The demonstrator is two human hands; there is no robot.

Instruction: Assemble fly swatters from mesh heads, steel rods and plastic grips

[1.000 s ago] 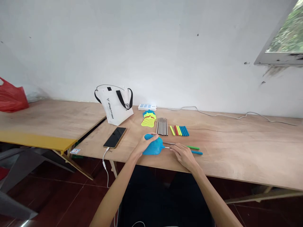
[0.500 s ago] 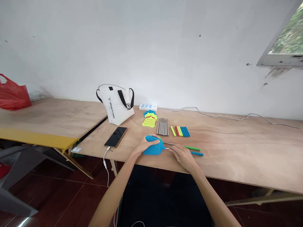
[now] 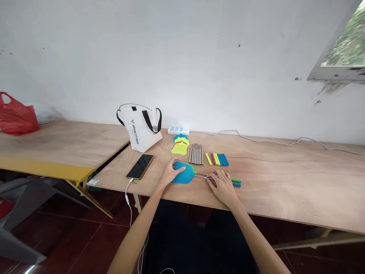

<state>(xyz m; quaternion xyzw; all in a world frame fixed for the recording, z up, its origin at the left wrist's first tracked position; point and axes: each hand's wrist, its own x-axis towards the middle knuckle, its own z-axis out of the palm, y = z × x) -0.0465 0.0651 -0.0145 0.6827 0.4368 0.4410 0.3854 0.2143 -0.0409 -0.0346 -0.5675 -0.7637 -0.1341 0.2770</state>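
A blue mesh swatter head [image 3: 184, 174] lies on the plywood table [image 3: 285, 182] in front of me. My left hand [image 3: 170, 172] rests on its left edge, fingers curled over the mesh. My right hand [image 3: 223, 185] lies over thin metal rods [image 3: 203, 176] that run from the head to a green handle [image 3: 236, 180] and a blue handle [image 3: 236, 184]. The fingers of my right hand are spread flat on the rods.
Behind lie yellow and blue swatter heads [image 3: 180, 146], a row of grey metal rods [image 3: 196, 153] and coloured handles [image 3: 218, 158]. A phone [image 3: 140, 166] on a cable, a white tote bag [image 3: 141, 126], a power strip [image 3: 178, 130] and a red bag [image 3: 15, 116] are to the left.
The blue head now lies flatter on the table. My right hand has slid right along the rods toward the handles, and the handles sit closer together.
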